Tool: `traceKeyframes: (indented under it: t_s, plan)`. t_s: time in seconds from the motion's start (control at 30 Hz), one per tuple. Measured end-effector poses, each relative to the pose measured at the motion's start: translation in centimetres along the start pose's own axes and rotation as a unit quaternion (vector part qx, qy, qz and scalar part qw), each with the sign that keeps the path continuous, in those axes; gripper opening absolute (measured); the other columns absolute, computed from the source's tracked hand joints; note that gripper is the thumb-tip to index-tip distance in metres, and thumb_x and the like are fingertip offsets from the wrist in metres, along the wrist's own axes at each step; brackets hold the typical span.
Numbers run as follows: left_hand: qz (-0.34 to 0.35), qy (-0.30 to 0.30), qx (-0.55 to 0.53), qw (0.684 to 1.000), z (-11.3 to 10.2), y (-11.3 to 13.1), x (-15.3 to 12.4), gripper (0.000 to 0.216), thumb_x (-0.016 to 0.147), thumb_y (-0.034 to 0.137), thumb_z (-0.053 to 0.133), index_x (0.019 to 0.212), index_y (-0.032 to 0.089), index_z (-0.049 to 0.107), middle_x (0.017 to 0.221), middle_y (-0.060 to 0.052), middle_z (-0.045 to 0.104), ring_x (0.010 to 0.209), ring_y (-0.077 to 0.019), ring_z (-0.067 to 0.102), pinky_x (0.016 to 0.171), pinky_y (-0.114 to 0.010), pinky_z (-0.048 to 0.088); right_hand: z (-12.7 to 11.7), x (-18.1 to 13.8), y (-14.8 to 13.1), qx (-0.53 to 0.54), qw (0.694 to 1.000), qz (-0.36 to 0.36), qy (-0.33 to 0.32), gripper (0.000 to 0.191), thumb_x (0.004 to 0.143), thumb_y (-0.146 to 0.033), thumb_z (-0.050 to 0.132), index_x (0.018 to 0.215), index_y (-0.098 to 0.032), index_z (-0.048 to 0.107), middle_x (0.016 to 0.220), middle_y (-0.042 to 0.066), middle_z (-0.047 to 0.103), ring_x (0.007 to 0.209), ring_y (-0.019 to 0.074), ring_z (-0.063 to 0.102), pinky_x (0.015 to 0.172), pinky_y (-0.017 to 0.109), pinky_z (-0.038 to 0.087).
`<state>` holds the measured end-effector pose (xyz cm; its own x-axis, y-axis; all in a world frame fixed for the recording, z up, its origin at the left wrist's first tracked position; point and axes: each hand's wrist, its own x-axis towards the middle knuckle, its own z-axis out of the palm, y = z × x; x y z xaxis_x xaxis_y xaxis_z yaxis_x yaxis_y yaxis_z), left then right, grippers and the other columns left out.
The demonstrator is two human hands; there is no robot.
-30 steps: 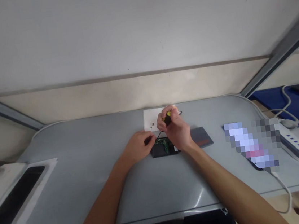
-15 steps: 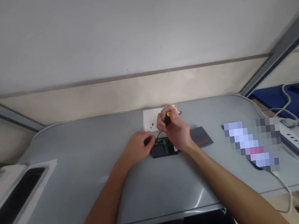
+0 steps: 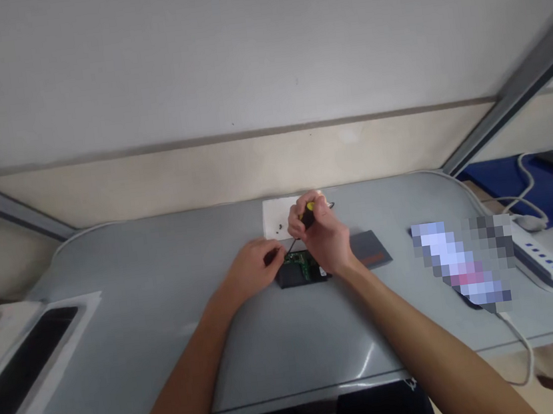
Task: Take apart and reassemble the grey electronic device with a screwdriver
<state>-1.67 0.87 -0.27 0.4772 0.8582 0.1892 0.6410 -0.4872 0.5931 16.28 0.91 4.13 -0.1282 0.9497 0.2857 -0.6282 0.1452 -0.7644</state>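
A black electronic device (image 3: 292,275) with a green circuit board (image 3: 306,264) exposed lies on the table in front of me. My left hand (image 3: 256,266) is closed at its left edge, thumb and fingers pinched on the upper left corner; the exact contact is partly hidden. Wrapped in my right hand (image 3: 323,235) is a screwdriver (image 3: 309,215) with a black and yellow handle. Its thin shaft slants down to the left, and the tip meets the board's upper left part, close to my left fingertips. My right wrist covers the device's right end.
Behind the device, a white sheet (image 3: 271,215) bears a few tiny dark pieces (image 3: 280,228), perhaps screws. A dark grey flat panel (image 3: 371,249) lies right of my hand. Farther right are a blurred-out phone (image 3: 458,268) on a cable and a white power strip (image 3: 545,258). A black phone-like slab (image 3: 28,365) rests at left.
The view has shifted slightly. Both hands keep the same positions on the device and screwdriver, with no clear movement.
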Motion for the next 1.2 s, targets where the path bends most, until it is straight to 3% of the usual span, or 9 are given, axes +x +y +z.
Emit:
traceKeyframes:
  t_s: [1.2]
  plan:
    - [-0.001, 0.004, -0.016, 1.0, -0.3, 0.47, -0.16, 0.021, 0.102, 0.029, 0.053, 0.091, 0.02, 0.068, 0.085, -0.001, 0.07, 0.077, -0.0164, 0.061, 0.073, -0.031, 0.044, -0.16, 0.03, -0.17, -0.001, 1.0, -0.009, -0.007, 0.039, 0.098, -0.059, 0.055, 0.082, -0.024, 0.051, 0.069, -0.002, 0.037, 0.06, 0.0137, 0.033, 0.055, 0.029, 0.032]
